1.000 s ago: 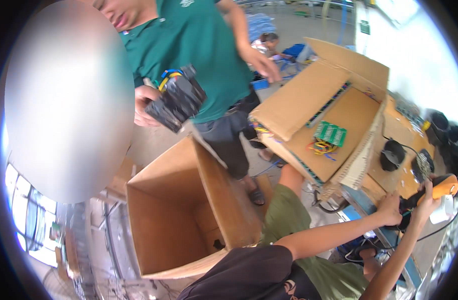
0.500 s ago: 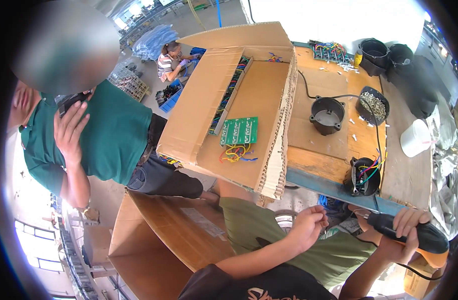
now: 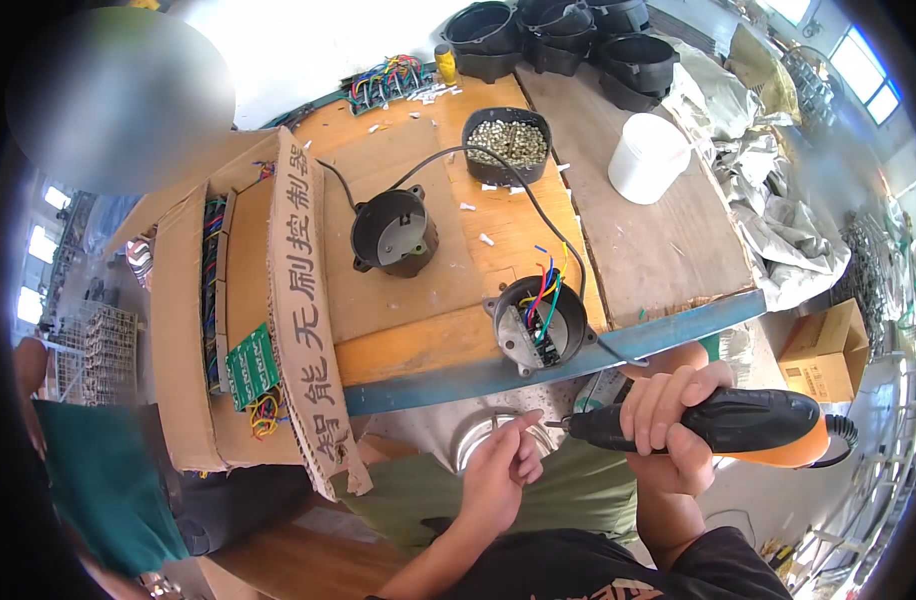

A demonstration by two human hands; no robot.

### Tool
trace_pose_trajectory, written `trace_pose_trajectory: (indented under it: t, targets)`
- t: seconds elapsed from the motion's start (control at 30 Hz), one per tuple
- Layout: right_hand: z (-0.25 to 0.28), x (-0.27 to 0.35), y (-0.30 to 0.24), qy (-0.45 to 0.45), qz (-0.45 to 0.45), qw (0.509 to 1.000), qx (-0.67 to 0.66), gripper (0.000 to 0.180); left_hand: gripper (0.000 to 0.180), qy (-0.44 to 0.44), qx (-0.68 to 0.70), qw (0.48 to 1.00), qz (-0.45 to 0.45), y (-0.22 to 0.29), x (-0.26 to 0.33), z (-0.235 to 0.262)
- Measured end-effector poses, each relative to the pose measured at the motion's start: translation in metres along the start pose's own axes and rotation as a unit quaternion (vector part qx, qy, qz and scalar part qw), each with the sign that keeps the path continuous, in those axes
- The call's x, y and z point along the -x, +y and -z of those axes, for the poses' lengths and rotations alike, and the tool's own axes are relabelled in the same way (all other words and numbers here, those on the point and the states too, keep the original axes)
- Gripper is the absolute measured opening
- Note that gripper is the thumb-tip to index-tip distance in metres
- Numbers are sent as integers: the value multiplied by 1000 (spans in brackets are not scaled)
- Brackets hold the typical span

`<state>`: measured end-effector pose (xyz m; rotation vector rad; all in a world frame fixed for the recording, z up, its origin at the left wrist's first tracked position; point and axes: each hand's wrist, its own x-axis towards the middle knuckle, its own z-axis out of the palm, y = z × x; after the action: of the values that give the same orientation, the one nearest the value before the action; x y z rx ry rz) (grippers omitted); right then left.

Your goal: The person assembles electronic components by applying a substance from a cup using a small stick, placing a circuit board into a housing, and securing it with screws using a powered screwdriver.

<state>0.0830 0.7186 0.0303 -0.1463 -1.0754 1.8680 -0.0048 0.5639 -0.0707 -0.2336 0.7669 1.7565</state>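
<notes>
In my right hand (image 3: 673, 420) is a black and orange electric screwdriver (image 3: 743, 420), held level with its bit pointing left. Close to that bit is my left hand (image 3: 503, 470), index finger stretched toward the tip and the other fingers curled; whatever they hold is too small or hidden to make out. Just beyond, at the table's front edge, stands a round black housing (image 3: 563, 325) with a metal plate and red, blue, yellow and green wires inside. A second black housing (image 3: 396, 235) sits on flat cardboard, a disc-like surface inside it.
A black tub of small metal fasteners (image 3: 508, 145) stands behind the housings, with a black cable running past. A white bucket (image 3: 648, 160) and stacked black housings (image 3: 638, 70) lie farther right. At left, an open carton (image 3: 313, 320) holds green circuit boards (image 3: 253, 365); a person stands beside it.
My view has swung right. My left hand has come close to the screwdriver's bit, its index finger now stretched out. The screwdriver stays in my right hand, now more level.
</notes>
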Motion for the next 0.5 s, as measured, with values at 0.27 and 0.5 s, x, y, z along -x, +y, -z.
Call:
trace_pose_trajectory:
  t: [0.27,0.5]
  targets:
    - [13,-11,0,19,-11,999,-28,31,22,-13,-91,994,-53,8,0,-22]
    - [17,-22,2,2,-10,999,-42,30,14,-28,-19,999,-28,21,-11,-17]
